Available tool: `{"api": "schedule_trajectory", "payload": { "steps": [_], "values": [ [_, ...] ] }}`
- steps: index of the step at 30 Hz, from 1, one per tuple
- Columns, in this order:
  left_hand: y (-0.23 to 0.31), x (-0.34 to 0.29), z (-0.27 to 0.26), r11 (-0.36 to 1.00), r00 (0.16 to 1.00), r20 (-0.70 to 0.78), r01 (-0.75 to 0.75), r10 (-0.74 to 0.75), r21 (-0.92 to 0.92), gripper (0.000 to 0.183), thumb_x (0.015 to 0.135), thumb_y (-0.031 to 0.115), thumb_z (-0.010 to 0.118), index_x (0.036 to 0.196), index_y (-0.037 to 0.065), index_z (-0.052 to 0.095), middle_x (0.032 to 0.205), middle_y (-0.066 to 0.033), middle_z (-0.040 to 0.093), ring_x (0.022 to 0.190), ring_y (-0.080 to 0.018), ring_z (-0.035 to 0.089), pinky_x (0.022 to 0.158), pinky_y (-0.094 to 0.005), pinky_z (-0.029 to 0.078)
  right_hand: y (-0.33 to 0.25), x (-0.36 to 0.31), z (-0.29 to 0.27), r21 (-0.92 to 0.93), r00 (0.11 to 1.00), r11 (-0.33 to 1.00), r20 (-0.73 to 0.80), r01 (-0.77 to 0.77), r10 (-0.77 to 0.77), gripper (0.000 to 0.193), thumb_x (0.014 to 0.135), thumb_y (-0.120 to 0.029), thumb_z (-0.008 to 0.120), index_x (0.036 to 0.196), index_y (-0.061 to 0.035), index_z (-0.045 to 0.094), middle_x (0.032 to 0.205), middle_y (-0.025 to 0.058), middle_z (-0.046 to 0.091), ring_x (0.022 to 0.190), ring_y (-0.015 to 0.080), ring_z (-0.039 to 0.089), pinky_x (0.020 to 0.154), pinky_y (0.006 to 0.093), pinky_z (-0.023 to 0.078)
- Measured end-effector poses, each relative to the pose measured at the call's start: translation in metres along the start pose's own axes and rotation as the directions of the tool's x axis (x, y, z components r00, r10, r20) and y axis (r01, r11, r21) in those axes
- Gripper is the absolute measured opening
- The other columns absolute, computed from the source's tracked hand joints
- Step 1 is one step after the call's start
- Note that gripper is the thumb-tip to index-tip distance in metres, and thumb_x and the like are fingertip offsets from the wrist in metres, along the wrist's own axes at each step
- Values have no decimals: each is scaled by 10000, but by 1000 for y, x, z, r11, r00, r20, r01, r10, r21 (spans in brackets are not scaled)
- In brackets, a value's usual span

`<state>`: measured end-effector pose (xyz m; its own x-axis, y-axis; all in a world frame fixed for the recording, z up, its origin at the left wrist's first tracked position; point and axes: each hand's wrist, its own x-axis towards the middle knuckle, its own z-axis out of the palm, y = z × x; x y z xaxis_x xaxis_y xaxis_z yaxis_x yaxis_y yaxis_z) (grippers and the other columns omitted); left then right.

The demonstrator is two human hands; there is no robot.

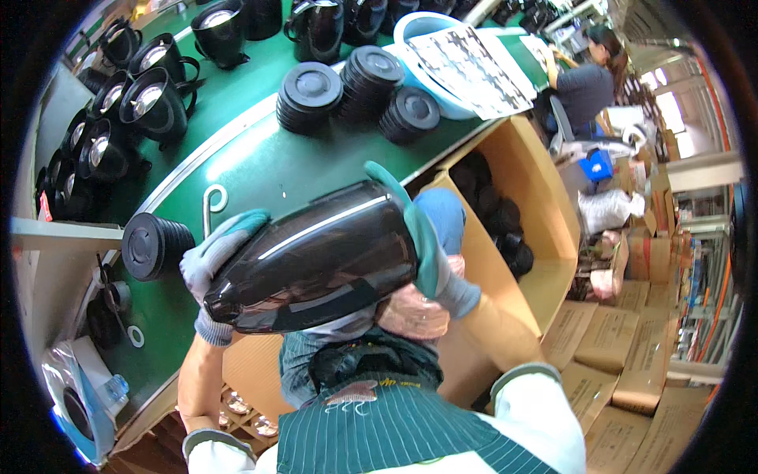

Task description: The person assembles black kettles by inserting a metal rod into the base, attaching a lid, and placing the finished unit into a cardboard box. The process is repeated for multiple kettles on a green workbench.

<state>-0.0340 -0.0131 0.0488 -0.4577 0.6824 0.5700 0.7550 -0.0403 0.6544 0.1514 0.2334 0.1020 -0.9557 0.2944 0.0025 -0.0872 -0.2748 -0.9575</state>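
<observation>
A large glossy black jug [324, 257] lies tilted on its side between my gloved hands, above my lap. Its narrow end, with a small spout-like tip, points to the lower left. My left hand [217, 257], in a grey and green glove, clasps that narrow end. Against the wide end presses the palm of my right hand [426, 245], its fingers stretched up along the rim. Just left of my left hand is a stack of black ribbed lids [156, 246]. A white hook-shaped rod [212, 207] stands on the green table [268, 178] behind the left glove.
More lid stacks [309, 96] stand at the table's far side, beside a blue basin [414, 31] with a patterned sheet [466, 67]. Black jugs [158, 107] crowd the left. An open carton [553, 205] with dark parts is at my right. Farther off sits a co-worker [588, 83].
</observation>
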Motion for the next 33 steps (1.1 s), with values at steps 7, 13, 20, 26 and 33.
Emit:
{"api": "schedule_trajectory", "payload": {
  "steps": [7, 13, 20, 26, 33],
  "values": [
    [15, 2, 22, 405, 706, 180, 575, -685, -711, 587, 809, 255, 865, 1263, -63, 674, 1230, -225, 738, 1099, -298, 737, 1014, -399, 564, -15, -3, -12, -517, 933, 778, 236, 357, -271, 1030, 1016, -721, 427, 1688, -20, 84, 1752, 196, 112, 1616, 294, 145, 1290, 395, 129],
    [40, 19, 15, 971, 980, 13, 201, -201, -130, 625, 800, 280, 881, 1272, -70, 668, 1241, -217, 735, 1122, -283, 724, 1028, -403, 557, 11, -36, -22, -338, 968, 908, 50, 248, -245, 952, 1064, -637, 420, 1673, 25, 109, 1754, 171, 138, 1618, 272, 144, 1291, 389, 126],
    [70, 31, 61, 916, 944, 14, 322, -328, -238, 712, 780, 350, 892, 1320, -46, 648, 1298, -232, 703, 1183, -340, 700, 1052, -439, 537, 46, -77, -110, -223, 971, 955, -95, 193, -219, 621, 1118, -366, 492, 1639, -79, 316, 1675, 104, 359, 1495, 277, 416, 1257, 427, 323],
    [70, -29, 89, 967, 877, 414, -252, 244, -37, 780, 672, 314, 872, 1356, 34, 621, 1413, -245, 578, 1369, -440, 539, 1134, -573, 434, -19, -82, -153, 116, 991, 993, -123, -34, 48, 1079, 791, -691, 809, 1547, -8, 454, 1509, 146, 564, 1350, 257, 579, 1163, 418, 459],
    [-61, -92, 29, 305, 795, -238, 464, -558, 832, 750, 946, 405, 693, 1525, 3, 438, 1372, -266, 596, 1233, -448, 596, 1025, -527, 486, 25, -110, -131, -503, 988, 864, 141, 17, 63, 1069, 620, -438, 978, 1485, 20, 548, 1579, 176, 500, 1478, 280, 453, 1240, 433, 335]
  ]
}}
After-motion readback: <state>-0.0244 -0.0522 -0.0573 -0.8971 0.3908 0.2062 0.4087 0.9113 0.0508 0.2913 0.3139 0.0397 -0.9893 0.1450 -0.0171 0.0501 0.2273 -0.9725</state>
